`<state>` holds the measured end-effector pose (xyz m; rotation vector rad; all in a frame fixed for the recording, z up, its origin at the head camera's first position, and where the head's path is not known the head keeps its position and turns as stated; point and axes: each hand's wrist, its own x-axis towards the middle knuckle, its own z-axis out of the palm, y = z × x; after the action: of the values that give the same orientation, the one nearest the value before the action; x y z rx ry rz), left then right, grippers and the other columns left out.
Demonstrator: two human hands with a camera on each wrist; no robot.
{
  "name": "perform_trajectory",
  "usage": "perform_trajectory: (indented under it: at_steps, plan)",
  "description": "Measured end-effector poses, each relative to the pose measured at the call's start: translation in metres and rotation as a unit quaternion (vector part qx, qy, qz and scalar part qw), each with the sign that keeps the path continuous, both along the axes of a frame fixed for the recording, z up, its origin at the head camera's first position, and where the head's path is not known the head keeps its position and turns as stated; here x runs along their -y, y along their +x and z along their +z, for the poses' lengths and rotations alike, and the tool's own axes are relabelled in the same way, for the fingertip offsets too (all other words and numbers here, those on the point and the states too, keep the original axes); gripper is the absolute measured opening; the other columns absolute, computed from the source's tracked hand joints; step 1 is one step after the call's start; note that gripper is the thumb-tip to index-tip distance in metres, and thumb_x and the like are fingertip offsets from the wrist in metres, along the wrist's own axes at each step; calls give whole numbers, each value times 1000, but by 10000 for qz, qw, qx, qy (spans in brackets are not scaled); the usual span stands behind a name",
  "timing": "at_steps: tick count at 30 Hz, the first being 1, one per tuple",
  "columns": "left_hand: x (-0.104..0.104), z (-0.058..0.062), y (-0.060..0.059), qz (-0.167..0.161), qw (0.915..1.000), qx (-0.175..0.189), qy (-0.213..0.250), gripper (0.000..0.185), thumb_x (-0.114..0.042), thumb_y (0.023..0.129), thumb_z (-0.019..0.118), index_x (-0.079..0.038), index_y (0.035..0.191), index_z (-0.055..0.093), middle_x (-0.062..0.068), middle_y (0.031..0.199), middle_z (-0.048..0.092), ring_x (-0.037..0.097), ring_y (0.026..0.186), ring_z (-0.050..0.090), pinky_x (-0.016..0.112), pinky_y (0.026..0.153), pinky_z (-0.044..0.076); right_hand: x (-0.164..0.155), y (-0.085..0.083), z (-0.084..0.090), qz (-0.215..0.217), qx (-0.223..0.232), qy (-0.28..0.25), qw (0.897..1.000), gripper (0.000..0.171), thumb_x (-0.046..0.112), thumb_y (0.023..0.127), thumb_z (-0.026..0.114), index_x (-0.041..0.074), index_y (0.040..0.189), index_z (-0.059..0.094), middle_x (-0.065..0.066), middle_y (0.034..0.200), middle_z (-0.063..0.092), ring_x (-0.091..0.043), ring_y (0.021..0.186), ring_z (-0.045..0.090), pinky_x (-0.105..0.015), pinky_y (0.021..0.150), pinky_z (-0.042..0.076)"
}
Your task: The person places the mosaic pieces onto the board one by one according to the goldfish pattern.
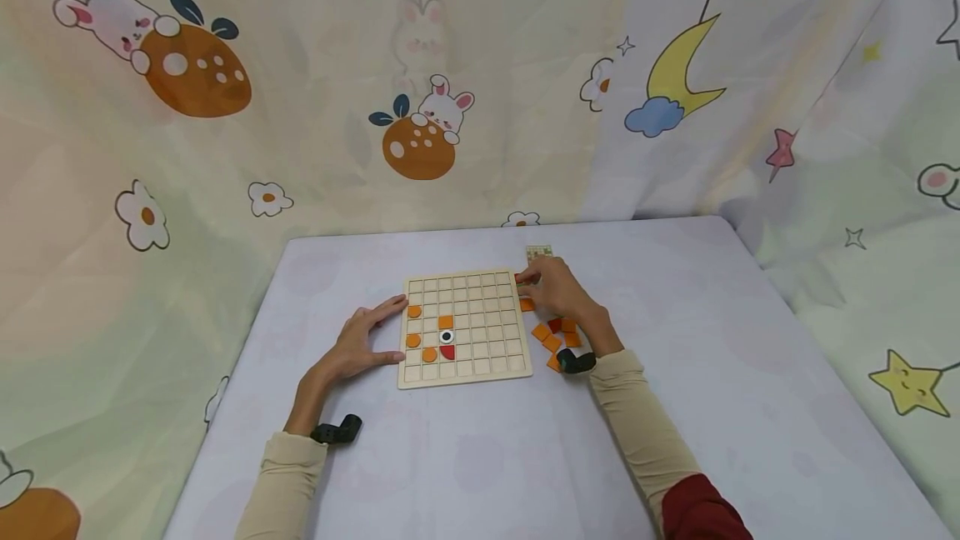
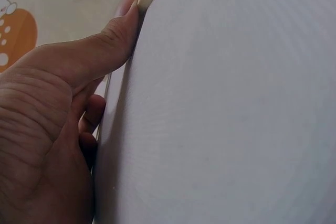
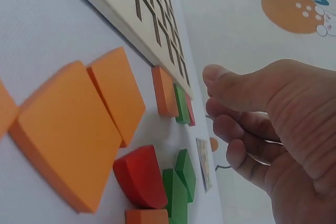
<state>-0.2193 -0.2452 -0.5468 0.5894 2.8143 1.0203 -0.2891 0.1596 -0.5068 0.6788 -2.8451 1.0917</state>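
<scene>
A light wooden grid board [image 1: 487,367] lies on the table. On it are several orange round pieces [image 1: 413,341], an orange square [image 1: 446,322], a white disc with a black centre [image 1: 447,337] and a red rounded piece [image 1: 447,352]. My left hand [image 1: 358,343] touches the board's left edge, thumb and forefinger spread wide. Past the far right corner, my right hand [image 1: 557,286] hovers near a red piece [image 3: 190,114], a green piece [image 3: 181,103] and an orange piece [image 3: 165,91]. Its thumb [image 3: 223,81] is near the loosely bent fingers, with no piece showing between them.
Right of the board lie loose orange pieces [image 1: 542,332], with a red piece [image 3: 140,176] and green pieces [image 3: 178,192] among them. A small patterned card [image 1: 538,253] lies beyond the right hand. The white-covered table [image 1: 480,457] meets a printed cloth [image 1: 315,132] behind.
</scene>
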Motion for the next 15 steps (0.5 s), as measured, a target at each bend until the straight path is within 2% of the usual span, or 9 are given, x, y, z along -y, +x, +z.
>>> perform_trajectory:
  at_steps: [8, 15]
  plan:
    - [-1, 0, 1, -29, 9999, -121, -20, 99, -50, 71, 88, -25, 155, 41, -3, 166, 34, 17, 106, 40, 38, 86, 31, -11, 0, -1, -22, -141, 145, 9998, 22, 14, 88, 78, 3, 107, 77, -9, 99, 75, -22, 90, 66, -39, 79, 53]
    - [-1, 0, 0, 9, 9999, -121, -38, 100, -51, 71, 88, -26, 155, 41, -5, 166, 33, 17, 106, 40, 38, 86, 31, -18, 2, -1, -98, -134, 315, 9994, 21, 14, 89, 77, 4, 107, 78, -7, 97, 76, -19, 88, 65, -40, 83, 53]
